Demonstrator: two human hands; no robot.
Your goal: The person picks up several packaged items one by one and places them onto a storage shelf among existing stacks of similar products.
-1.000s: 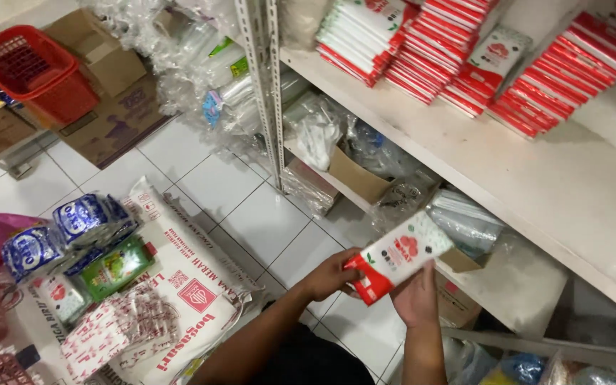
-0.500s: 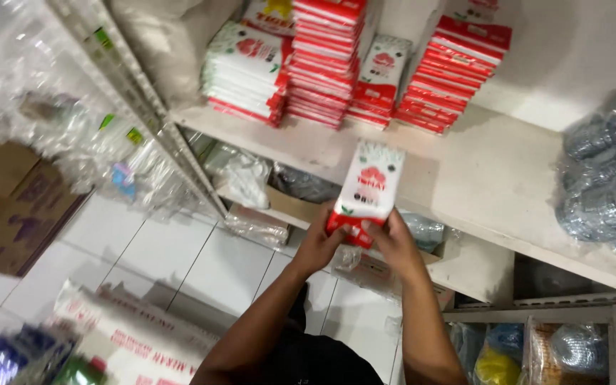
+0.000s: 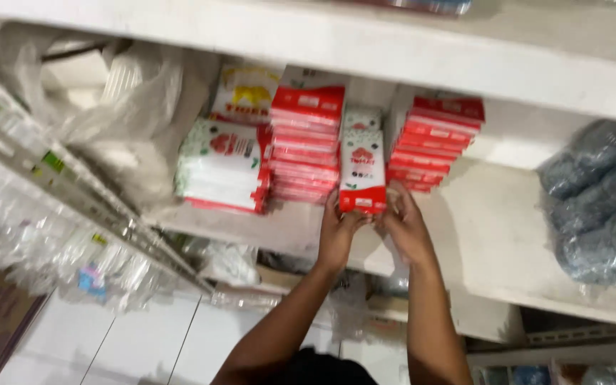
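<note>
1. White shelf [image 3: 493,235] carries red-and-white packet stacks [image 3: 306,146].
2. Left hand [image 3: 338,232] and right hand [image 3: 406,227] – fingers curled shut – grip an upright white-and-red packet [image 3: 362,170] between two stacks.

Just left of our fingers [image 3: 336,214] a red packet stack [image 3: 306,146] walls the gap; just right, another red stack [image 3: 436,142] does likewise. Beyond that stack, bare white shelf [image 3: 493,235] lies open until the grey bundles [image 3: 600,207]. The shelf above [image 3: 365,43] caps our reach.
</note>
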